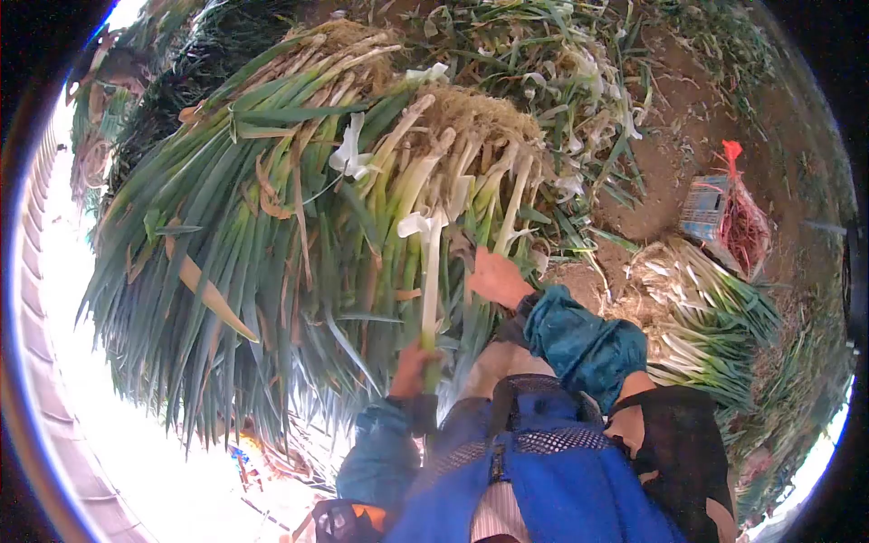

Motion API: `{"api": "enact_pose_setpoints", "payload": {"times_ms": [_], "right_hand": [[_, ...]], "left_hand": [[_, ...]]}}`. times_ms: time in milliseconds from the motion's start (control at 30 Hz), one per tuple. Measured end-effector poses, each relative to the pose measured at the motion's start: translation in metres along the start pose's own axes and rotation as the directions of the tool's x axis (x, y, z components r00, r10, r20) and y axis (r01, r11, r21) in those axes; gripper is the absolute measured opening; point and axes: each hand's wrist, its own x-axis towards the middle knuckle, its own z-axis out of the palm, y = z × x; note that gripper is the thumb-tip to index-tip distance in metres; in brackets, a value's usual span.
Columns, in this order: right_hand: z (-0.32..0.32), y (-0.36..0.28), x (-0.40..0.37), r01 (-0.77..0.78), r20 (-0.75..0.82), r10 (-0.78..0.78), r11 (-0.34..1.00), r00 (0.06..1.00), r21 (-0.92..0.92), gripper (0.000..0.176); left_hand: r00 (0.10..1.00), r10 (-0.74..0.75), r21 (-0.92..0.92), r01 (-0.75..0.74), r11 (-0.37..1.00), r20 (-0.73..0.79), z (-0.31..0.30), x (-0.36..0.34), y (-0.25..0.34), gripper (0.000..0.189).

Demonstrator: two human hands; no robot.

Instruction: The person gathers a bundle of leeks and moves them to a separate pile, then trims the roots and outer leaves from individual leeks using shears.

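Note:
A large heap of green onions [235, 208] lies in front of me, roots toward the top and leaves hanging toward the lower left. My left hand [414, 369] is closed round the lower part of one green onion [432, 281], whose pale stalk stands nearly vertical in view with a peeled white skin curling at its top. My right hand [498, 279] is just to the right of this stalk, fingers curled round a small dark object [464, 246] that is too small to name. Both forearms have teal sleeves.
At right, cleaned green onions [674, 308] lie in a pile on brown soil. Behind them sits a net bag [742, 231] with a red tied top, beside a blue-grey crate-like item. Loose leaves and white peelings [579, 81] litter the ground at the top.

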Motion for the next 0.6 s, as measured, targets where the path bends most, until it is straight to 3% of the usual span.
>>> {"api": "enact_pose_setpoints", "payload": {"times_ms": [100,167,200,267,300,400,433,500,600], "right_hand": [[-0.005,0.010,0.010,-0.018,-0.017,0.019,0.998,1.000,0.061,0.038],[-0.020,0.017,-0.007,0.003,-0.010,-0.002,0.996,1.000,0.088,0.041],[-0.026,0.017,-0.028,0.105,-0.065,-0.101,0.992,0.993,0.064,0.043],[-0.047,0.009,-0.066,0.010,0.071,-0.017,0.996,0.997,0.093,0.048],[-0.046,0.012,-0.080,0.058,0.058,-0.062,0.996,0.996,0.072,0.047],[-0.042,0.033,-0.090,0.140,0.052,-0.139,0.990,0.989,-0.001,0.046],[-0.034,0.046,-0.079,0.118,0.062,-0.117,0.993,0.991,-0.027,0.047],[-0.029,0.066,-0.062,0.081,0.048,-0.078,0.995,0.996,-0.062,0.050],[-0.027,0.073,-0.058,0.058,0.010,-0.057,0.995,0.998,-0.085,0.058]], "left_hand": [[0.994,0.104,0.199,-0.093,0.976,-0.046,0.007,0.002,0.001,0.040],[0.979,0.168,0.178,-0.147,0.973,-0.113,0.022,0.007,0.004,0.042],[0.968,0.201,0.160,-0.177,0.971,-0.151,0.032,0.011,0.009,0.044],[0.941,0.316,0.372,-0.254,0.893,-0.118,0.051,0.024,0.047,0.046],[0.926,0.366,0.473,-0.282,0.834,-0.093,0.057,0.033,0.064,0.048],[0.827,0.539,0.519,-0.395,0.758,-0.158,0.048,0.103,0.041,0.048],[0.857,0.511,0.596,-0.373,0.711,-0.072,0.056,0.104,0.052,0.046],[0.900,0.427,0.735,-0.350,0.580,0.091,0.067,0.109,0.079,0.043],[0.673,0.733,0.946,-0.295,0.136,0.105,0.055,0.131,0.113,0.035]]}}
